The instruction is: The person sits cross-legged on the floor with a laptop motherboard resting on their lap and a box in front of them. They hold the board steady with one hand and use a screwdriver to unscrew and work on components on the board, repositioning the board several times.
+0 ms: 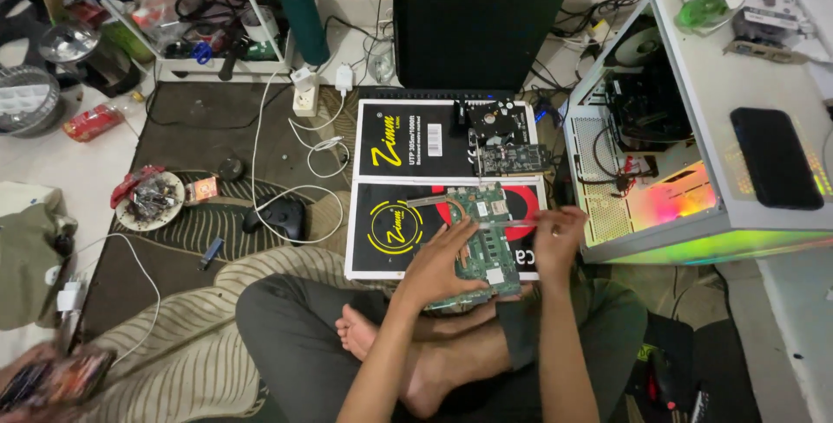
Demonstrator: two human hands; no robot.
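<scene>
Head view: left hand (444, 258) lay spread-fingered on the green circuit board (480, 241) at the black box's (390, 241) lower edge; right hand (558, 236) pinched a thin tool (512, 224).

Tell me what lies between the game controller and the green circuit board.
In the head view, a black flat box with a yellow ring emblem lies between the game controller and the green circuit board.

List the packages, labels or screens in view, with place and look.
Upper box: flat black carton on the rug, yellow logo, white sticker.
Lower box: black, yellow ring; under the green circuit board touched by left hand.
Phone: dark screen, on the white computer case.
Red packet: floor, far left.
</scene>
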